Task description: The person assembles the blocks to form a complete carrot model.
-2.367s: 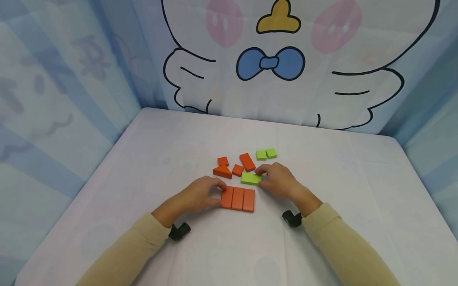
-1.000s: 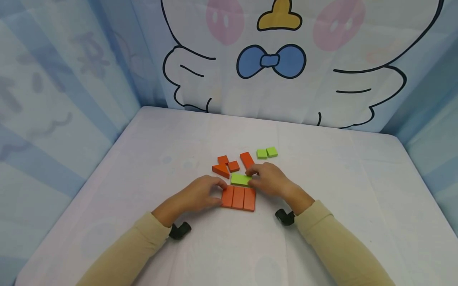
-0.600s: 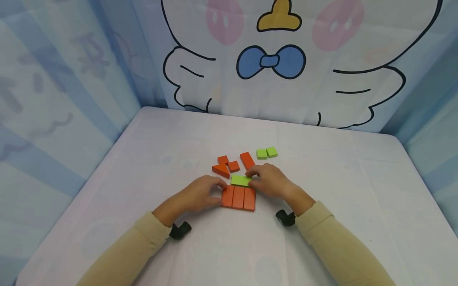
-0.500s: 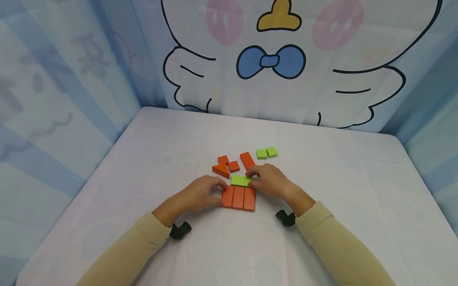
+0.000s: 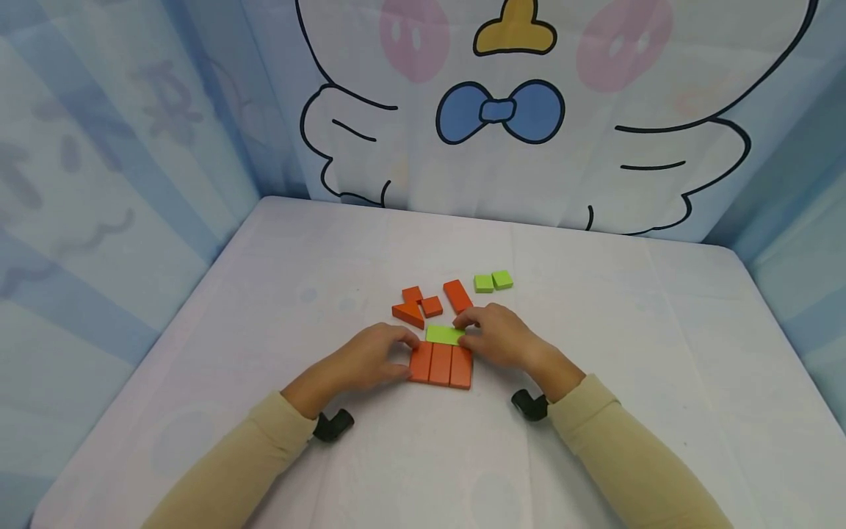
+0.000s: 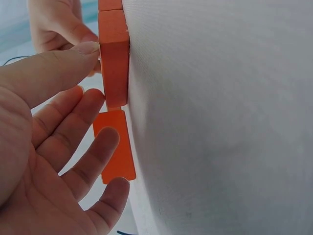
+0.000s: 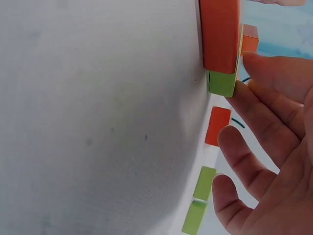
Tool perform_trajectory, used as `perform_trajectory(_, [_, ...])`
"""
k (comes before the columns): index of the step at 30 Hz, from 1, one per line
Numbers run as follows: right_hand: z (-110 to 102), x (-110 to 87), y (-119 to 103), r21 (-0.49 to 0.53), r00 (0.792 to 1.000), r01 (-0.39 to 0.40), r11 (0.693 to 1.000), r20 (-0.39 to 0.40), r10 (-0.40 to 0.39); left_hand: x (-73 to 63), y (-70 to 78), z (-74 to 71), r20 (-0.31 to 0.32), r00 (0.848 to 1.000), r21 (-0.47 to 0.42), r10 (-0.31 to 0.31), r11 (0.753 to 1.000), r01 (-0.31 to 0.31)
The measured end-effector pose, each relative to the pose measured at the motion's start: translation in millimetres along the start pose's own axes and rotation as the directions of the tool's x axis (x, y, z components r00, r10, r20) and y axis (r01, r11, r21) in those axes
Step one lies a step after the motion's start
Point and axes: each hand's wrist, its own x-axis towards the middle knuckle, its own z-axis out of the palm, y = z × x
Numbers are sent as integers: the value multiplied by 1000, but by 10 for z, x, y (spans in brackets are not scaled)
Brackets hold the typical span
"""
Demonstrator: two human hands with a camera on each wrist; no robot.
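Note:
Three orange rectangular blocks (image 5: pixel 440 365) lie side by side in a row on the table. With thumb and fingers, my left hand (image 5: pixel 371 358) holds the leftmost block (image 6: pixel 115 68) by its near and far ends. A green rectangular block (image 5: pixel 444 335) lies along the far ends of the row, appearing to touch it. My right hand (image 5: pixel 499 336) pinches its right end; in the right wrist view the green block (image 7: pixel 222 83) shows between thumb and fingers. The other fingers of both hands are loosely extended. The green block's right end is partly covered in the head view.
Just beyond lie an orange triangular block (image 5: pixel 408 314), two small orange square blocks (image 5: pixel 412 294) and a loose orange rectangular block (image 5: pixel 457 295). Farther right are two small green square blocks (image 5: pixel 484 283). A printed curtain (image 5: pixel 502 176) stands behind the white table (image 5: pixel 317 257).
My right hand has slid the green block left and up against the orange row's far ends. One small orange square and the triangular block have shifted slightly. My left hand has stayed in place.

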Motion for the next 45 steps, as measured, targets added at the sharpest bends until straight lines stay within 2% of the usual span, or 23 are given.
perform_trajectory(13, [66,-151,-67,-22,1000,17,1000,3,-17,-8,27,-7,5,1000,3,0,1000,0])
perform_trajectory(17, [79,-169,-77,-44,1000,11,999,-2,-11,27,44,-19,38,998,27,48,998,-49])
perform_trajectory(20, [82,-175,-86,-45,1000,6,999,-7,-6,75,68,-61,33,997,70,76,995,-78])
perform_trajectory(23, [87,-176,-98,-31,1000,-4,1000,3,4,130,76,-115,-16,999,93,47,995,-46])
perform_trajectory(26, [92,-178,-105,-25,1000,-13,1000,8,13,196,65,-159,-65,998,78,26,997,-21])
perform_trajectory(31, [83,-188,-108,-30,1000,-28,999,7,28,339,34,-201,-112,993,82,25,996,-16])
perform_trajectory(39, [64,-198,-112,-22,1000,-25,999,8,25,512,-46,-263,-116,993,103,-18,994,30])
perform_trajectory(45, [64,-206,-107,-34,1000,-14,999,1,14,558,-74,-277,-123,991,80,-49,995,59])
